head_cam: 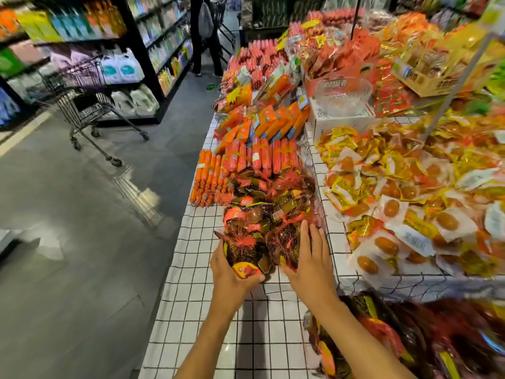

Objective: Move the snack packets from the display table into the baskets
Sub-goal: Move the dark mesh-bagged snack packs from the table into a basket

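On the far left a shopping cart point(82, 105) stands on the grey floor point(68, 242) in front of dark shelves point(142, 50), well apart from the white gridded surface point(196, 310). Your left hand point(229, 272) sits near the surface's left edge, its fingers point(255, 278) curled under the near end of a pile of red-netted snack packets point(262, 231), clamped on the nearest packet. That pile runs away from you along the surface's left side, touching rows of orange and red sausage sticks point(246, 160) farther back. Your right hand point(311, 261) lies on the pile's right flank, fingers point(306, 233) together and pressed flat against the netting, just beside the wire wall of a raised bin point(332, 242). That bin holds yellow and white packets point(410, 201). At the near right corner a blurred heap of dark netted packets point(410, 337) lies under your right forearm.
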